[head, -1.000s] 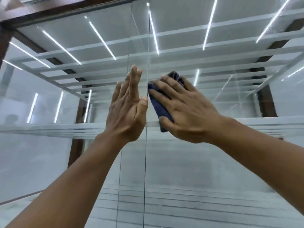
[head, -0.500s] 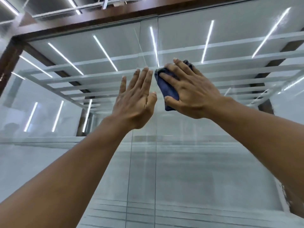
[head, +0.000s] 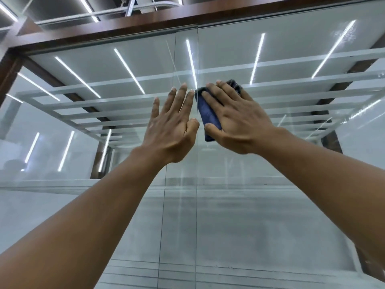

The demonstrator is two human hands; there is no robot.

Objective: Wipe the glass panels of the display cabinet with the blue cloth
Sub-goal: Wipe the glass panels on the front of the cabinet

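Observation:
The blue cloth (head: 209,113) is folded into a pad and pressed flat against the right glass panel (head: 270,205) of the display cabinet, just right of the vertical seam between the panels. My right hand (head: 239,119) lies over the cloth with fingers spread and straight, pressing it to the glass. My left hand (head: 173,126) rests flat on the left glass panel (head: 125,215), fingers straight and pointing up, close beside the cloth without touching it.
A dark wooden frame (head: 125,28) runs across the cabinet's top and down its left side. Glass shelves (head: 291,88) and bright light strips show behind the panels. A narrow overlap strip of glass (head: 181,205) runs down the middle.
Both hands have slid upward on the glass towards the top frame, the right one taking the cloth along. My view has tilted up, showing more of the wooden frame.

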